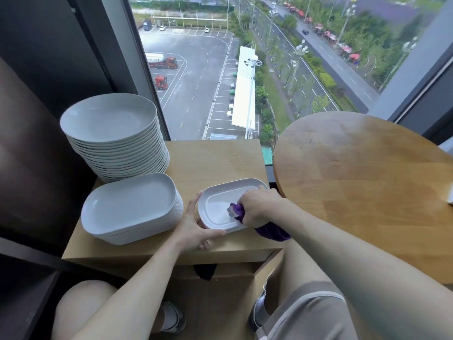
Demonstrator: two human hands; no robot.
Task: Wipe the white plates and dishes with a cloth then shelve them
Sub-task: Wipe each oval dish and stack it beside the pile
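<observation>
Left hand (196, 229): the oblong white dish (218, 204) is gripped at its near left corner; the thumb is laid along the near rim and the fingers (195, 198) are curled round the left edge.
Right hand (257, 207): fingers are closed tight round a bunched purple cloth (269, 230), which is pressed into the right part of the dish's basin.
Cloth: a small wad is seen under the knuckles against the dish; a loose tail hangs past the near right corner of the dish, over the desk edge.
Oblong white dish: placed at the front right of the light wooden desk (215, 158), right side up. Whether it is resting on the desk or held just above it cannot be told.
Stack of oblong dishes (130, 204): set on the desk just left of the held dish, near the left hand, not touching it.
Stack of round plates (110, 119): a tall pile at the back left corner of the desk, directly behind the oblong stack.
Round wooden top (367, 180): found to the right of the desk.
Window (196, 69): behind the desk; a car park with red trucks and a tree-lined road are seen far below.
Lower frame: bare knees and grey shorts are noted.
</observation>
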